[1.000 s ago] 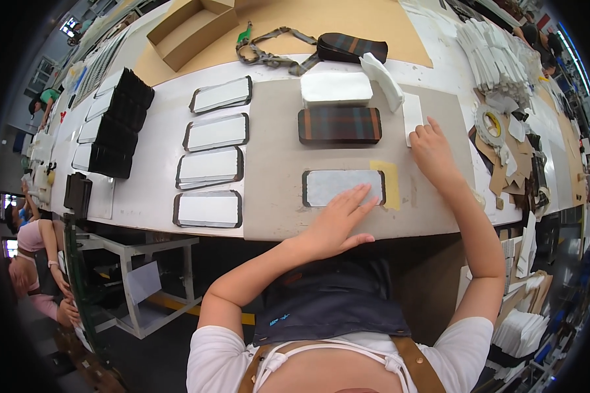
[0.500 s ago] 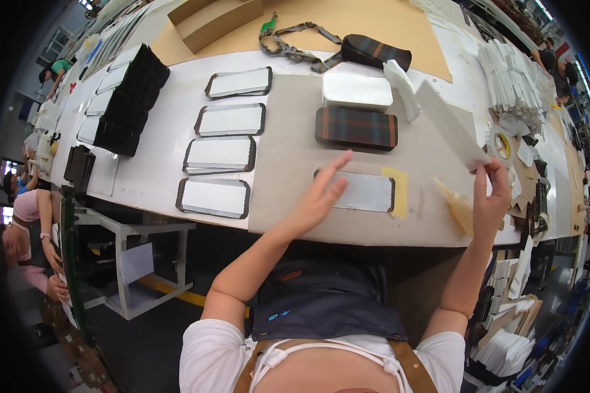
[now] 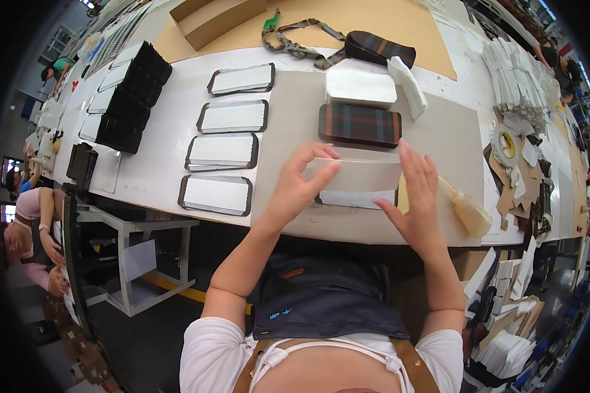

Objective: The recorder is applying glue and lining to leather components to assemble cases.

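Now held flat over the grey board (image 3: 439,131), just above a black-edged panel (image 3: 357,198): a pale sheet (image 3: 364,175), stretched between both hands. Left hand (image 3: 295,190) at the sheet's left end, thumb and forefinger pinching its edge, other fingers curled loosely. Right hand (image 3: 416,196) at the right end, fingers spread and straight along the edge, thumb underneath

Changed from half a second ago: right hand then off at the table's right side, lifting a sheet, left hand resting on the panel; a second ago, left palm flat on the panel, right hand farther back on the board. So, judged from this: sheet fetched and brought over, not yet laid down

Just beyond the hands: a plaid panel (image 3: 359,124), then a white block (image 3: 360,88). Right of the right hand, a brush (image 3: 465,209) with a pale handle, lying on the board. Left, in a column on the white table (image 3: 157,150): four more black-edged white panels (image 3: 216,194), well apart from the hands. Farther right, a tape roll (image 3: 505,145) among paper scraps
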Motion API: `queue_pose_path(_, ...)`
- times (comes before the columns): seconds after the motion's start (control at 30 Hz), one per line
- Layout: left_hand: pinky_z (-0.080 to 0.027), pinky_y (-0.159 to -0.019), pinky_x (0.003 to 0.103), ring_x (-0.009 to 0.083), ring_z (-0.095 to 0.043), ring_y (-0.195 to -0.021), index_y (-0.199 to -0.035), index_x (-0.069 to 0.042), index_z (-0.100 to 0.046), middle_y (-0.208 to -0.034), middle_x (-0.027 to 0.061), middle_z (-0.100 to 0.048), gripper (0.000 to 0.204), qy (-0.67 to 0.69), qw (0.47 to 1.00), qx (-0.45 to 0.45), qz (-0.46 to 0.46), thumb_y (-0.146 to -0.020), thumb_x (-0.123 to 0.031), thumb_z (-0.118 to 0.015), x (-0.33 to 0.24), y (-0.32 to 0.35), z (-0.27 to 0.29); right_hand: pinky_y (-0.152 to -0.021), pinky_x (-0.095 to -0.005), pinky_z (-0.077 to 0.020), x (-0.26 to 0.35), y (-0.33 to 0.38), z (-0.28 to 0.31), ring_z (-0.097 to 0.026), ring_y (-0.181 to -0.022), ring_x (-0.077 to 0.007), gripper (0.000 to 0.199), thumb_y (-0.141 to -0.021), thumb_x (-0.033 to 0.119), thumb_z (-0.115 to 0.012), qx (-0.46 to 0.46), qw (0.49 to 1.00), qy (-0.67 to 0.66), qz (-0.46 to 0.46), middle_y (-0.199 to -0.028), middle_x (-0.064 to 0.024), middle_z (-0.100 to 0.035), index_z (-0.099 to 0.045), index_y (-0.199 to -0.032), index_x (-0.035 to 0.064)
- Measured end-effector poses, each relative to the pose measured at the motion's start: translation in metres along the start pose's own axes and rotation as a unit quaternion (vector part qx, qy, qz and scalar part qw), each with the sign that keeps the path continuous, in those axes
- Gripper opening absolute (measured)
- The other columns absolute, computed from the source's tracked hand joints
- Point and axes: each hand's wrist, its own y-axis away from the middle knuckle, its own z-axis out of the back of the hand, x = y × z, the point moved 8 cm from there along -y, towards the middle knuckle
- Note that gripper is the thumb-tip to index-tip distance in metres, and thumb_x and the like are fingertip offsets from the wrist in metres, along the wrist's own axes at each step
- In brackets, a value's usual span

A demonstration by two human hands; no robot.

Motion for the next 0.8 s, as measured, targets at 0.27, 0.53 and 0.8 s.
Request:
queue_pose_path(0.27,-0.042,-0.108,0.036,0.0188,-0.058,-0.123,-0.105,-0.004,-0.067,-0.120,0.0063,-0.068,0.017,0.072,0.993,0.020,0.092,-0.101,-0.021,-0.067,0.016,0.006,-0.005,-0.124,-0.0586,-0.0217,0.013,-0.002,-0.018,-0.061,-0.114,-0.0220,0.063,-0.075,0.025,-0.086,-0.004,0.993,0.059,0.104,-0.122,-0.0036,-0.064,-0.065,-0.131,0.0050)
queue_pose_path(0.53,-0.043,-0.106,0.033,0.0147,-0.058,-0.117,-0.116,-0.002,-0.067,-0.126,0.0072,-0.066,0.028,0.075,0.987,0.033,0.136,-0.105,-0.028,-0.064,0.034,0.016,-0.001,-0.125,-0.0609,-0.0189,0.006,-0.001,-0.026,-0.060,-0.113,-0.0256,0.062,-0.073,0.027,-0.089,0.040,0.996,-0.011,0.075,-0.117,-0.0054,-0.063,-0.065,-0.128,0.0075)
queue_pose_path(0.8,-0.035,-0.117,0.046,0.0367,-0.044,-0.142,-0.119,-0.012,-0.073,-0.142,0.0144,-0.057,0.029,-0.375,0.921,-0.065,-0.080,-0.091,-0.021,-0.076,0.017,0.030,0.033,-0.126,-0.0595,-0.0149,-0.033,0.009,-0.041,-0.056,-0.118,-0.0289,0.058,-0.078,0.027,-0.086,0.127,0.991,-0.029,0.015,-0.119,-0.0083,-0.061,-0.065,-0.129,0.0080)
